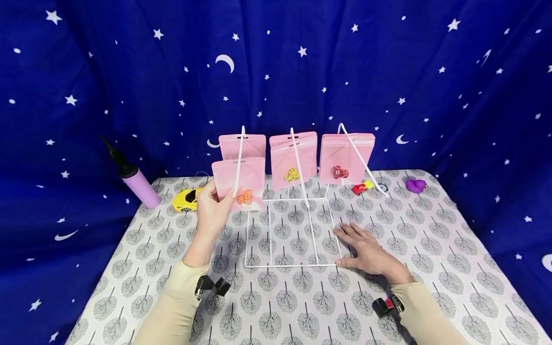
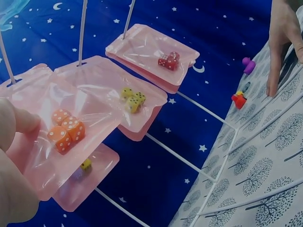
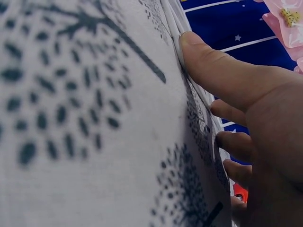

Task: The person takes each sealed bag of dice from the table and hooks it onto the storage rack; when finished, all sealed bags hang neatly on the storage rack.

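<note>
My left hand (image 1: pixel 211 211) pinches the edge of a pink pouch (image 1: pixel 252 175) with orange dice (image 2: pixel 66 130) inside. A white wire rod passes through the slot at this pouch's top. Behind it, another pink pouch (image 1: pixel 227 143) hangs on the same rod. Pouches with yellow dice (image 1: pixel 292 174) hang from the middle rod, and one with red dice (image 1: pixel 338 172) hangs at the right. My right hand (image 1: pixel 366 251) rests on the table, fingers spread, at the right front corner of the white wire rack (image 1: pixel 297 265). Its thumb (image 3: pixel 208 56) touches the base wire.
Left of the rack are a yellow toy car (image 1: pixel 184 200) and a purple hand pump (image 1: pixel 142 189) with a black nozzle. Behind it on the right lie a red and yellow toy car (image 1: pixel 361 188) and a purple rubber duck (image 1: pixel 415 185). A starry blue curtain (image 1: pixel 276 86) backs the table.
</note>
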Demonstrator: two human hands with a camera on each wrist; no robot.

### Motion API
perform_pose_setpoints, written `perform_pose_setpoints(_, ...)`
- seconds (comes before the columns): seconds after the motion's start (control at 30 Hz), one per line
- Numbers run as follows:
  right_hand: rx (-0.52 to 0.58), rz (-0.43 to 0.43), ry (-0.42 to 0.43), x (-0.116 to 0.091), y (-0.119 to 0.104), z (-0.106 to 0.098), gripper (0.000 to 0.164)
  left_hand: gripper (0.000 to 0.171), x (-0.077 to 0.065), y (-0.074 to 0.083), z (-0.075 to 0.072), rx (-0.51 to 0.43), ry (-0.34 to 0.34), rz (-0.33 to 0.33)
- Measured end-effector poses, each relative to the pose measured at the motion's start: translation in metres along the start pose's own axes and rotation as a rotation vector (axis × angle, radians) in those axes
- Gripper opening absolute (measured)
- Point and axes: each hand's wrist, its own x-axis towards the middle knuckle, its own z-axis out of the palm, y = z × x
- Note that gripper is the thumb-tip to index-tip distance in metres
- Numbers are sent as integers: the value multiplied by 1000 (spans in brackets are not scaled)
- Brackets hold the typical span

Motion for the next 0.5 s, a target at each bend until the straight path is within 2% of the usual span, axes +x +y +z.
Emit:
perform_pose_setpoints(0.07,-3,-3,2,0,-1,0,87,20,4,-10,0,-1,16,9)
perform_pose_setpoints(0.3,-9,-1,3,-1,-1,0,86,26,15,-15,3,-45,-2,-70)
perform_pose_setpoints(0.5,-9,-8,11,-1,2,2,86,26,25,-21,6,-76,-5,-60)
